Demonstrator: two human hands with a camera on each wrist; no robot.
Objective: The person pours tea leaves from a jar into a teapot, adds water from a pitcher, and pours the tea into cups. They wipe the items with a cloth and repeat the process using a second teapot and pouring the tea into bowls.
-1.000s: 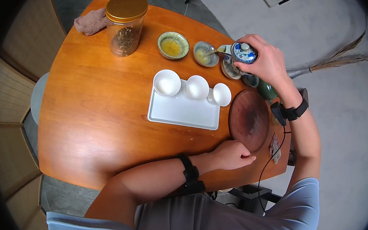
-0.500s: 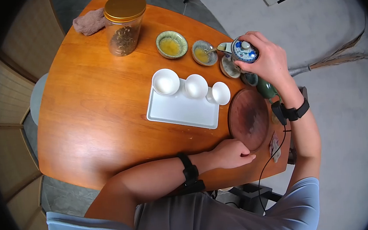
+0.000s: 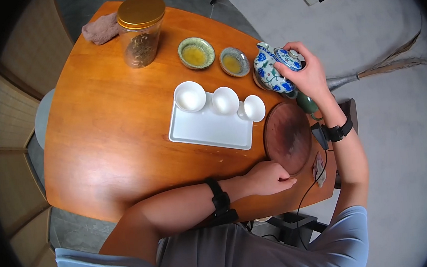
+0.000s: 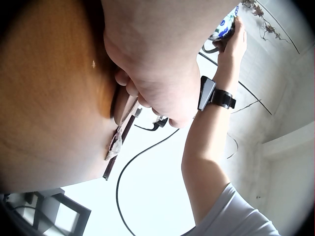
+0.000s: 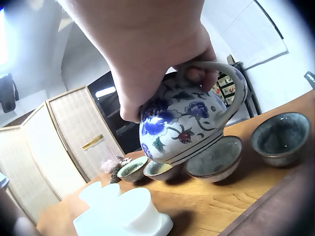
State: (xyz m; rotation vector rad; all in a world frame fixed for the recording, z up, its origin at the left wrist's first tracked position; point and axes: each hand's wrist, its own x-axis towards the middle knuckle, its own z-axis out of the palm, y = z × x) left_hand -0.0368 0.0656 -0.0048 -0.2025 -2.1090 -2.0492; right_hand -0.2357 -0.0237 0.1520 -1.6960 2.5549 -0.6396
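Note:
A blue-and-white flowered teapot is raised above the table's far right side, its lid on. My right hand grips it from above, thumb on the near side; in the right wrist view, fingertips show by the handle. Left of the teapot, a blue-grey bowl and a greenish bowl hold yellow liquid. Another grey bowl sits behind the pot in the right wrist view. My left hand rests beside the round dark wooden board, its fingers loosely curled around nothing.
Three white cups stand along the far edge of a white tray. A gold-lidded jar and a pinkish cloth are at the far left. A dark bowl and a green vessel lie near the board.
The teapot was tipped, its stream running into the blue-grey bowl; now my right hand has turned it more upright and the stream has stopped. My left hand has stayed in place.

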